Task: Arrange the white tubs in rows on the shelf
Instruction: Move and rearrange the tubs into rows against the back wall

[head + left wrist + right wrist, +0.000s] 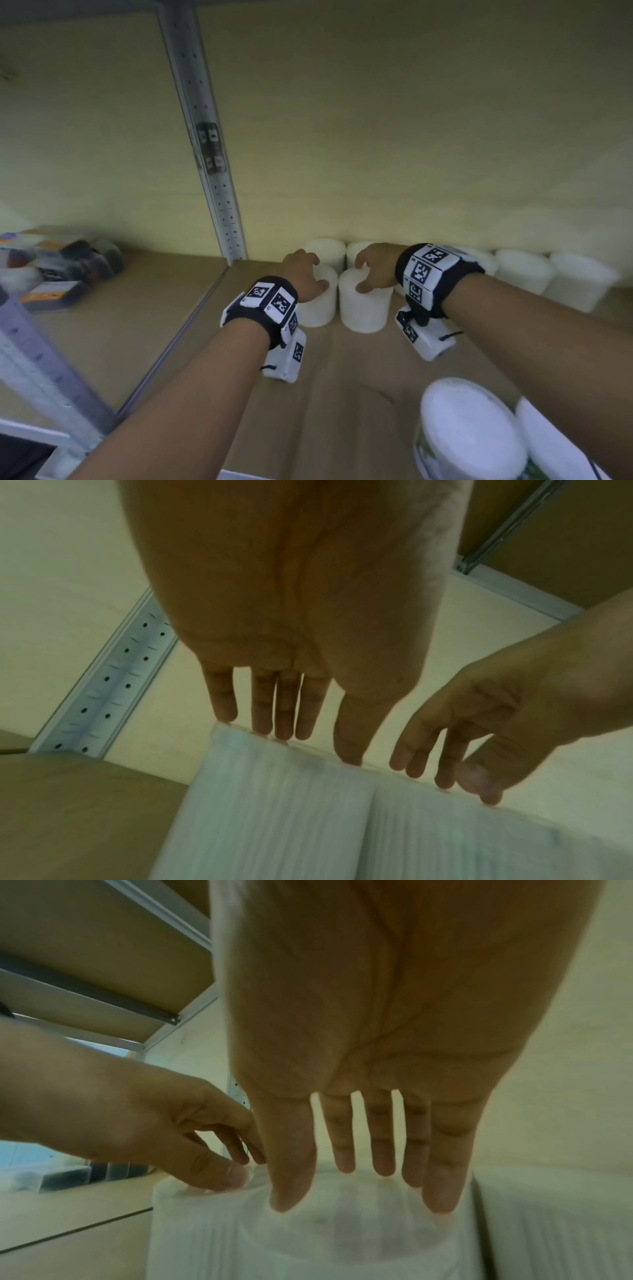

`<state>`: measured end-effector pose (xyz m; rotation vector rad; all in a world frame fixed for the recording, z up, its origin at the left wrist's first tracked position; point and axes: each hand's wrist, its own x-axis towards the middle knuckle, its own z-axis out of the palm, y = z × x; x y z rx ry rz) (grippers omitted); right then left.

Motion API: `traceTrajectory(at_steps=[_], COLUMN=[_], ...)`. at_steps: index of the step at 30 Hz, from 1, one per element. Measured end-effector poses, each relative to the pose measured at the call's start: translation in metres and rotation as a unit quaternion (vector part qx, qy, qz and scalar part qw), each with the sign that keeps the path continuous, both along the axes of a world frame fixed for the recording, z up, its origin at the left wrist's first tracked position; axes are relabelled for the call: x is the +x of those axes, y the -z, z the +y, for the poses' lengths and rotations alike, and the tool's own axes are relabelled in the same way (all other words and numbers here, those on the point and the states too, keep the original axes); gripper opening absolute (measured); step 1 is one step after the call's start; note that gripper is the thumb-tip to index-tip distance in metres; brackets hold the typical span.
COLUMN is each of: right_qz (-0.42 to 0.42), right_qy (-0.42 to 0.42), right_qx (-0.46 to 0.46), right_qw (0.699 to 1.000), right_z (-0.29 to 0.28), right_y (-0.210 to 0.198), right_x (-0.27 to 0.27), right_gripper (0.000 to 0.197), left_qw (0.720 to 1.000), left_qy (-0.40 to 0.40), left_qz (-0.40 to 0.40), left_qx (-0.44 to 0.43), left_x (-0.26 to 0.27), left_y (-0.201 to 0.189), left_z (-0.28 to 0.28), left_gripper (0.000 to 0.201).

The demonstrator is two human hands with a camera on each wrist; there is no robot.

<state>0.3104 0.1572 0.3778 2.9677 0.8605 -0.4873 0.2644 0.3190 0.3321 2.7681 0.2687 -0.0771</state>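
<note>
Two plain white tubs stand side by side on the wooden shelf [342,377], just in front of a back row of white tubs [524,270]. My left hand [308,274] arches over the left tub [317,305] and grips its top, thumb at the near edge and fingers at the far edge. My right hand [373,270] grips the top of the right tub [364,308] the same way. Seen from the left wrist, the fingertips of my left hand [308,737] sit on the tub's [274,804] rim. Right wrist: my right hand [342,1164] spans its tub [342,1245].
Two larger labelled white tubs [469,435] stand at the shelf's front right. A perforated metal upright [205,137] divides this bay from the left bay, where dark packaged items [61,267] lie. Bare shelf board lies between the hands and the front tubs.
</note>
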Motion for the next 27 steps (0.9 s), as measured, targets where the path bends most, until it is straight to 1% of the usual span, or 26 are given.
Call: traceTrajectory(at_steps=[4,10,20,27], right_qz=[-0.01,-0.026,-0.061,-0.059], right_qy=[-0.008,-0.012,-0.024,-0.033], right_qx=[-0.033,-0.046,-0.039,-0.03], right_qw=[0.999,0.999,0.997,0.997], right_z=[0.007,0.009,0.006,0.001], right_y=[0.007,0.008,0.013,0.015], right_x=[0.004,0.004,-0.001,-0.001], right_gripper=[0.059,0.058,0.058,0.058], left_qw=[1.0,0.999,0.998,0.999], left_qy=[0.008,0.009,0.01,-0.006], left_qz=[-0.019,-0.03,-0.024,-0.02], left_qx=[0.02,0.039,0.051,0.038], left_x=[0.004,0.006,0.004,0.007], left_y=[0.009,0.012,0.012,0.012], left_z=[0.005,0.002,0.0,0.0], left_gripper=[0.053,0.052,0.052,0.051])
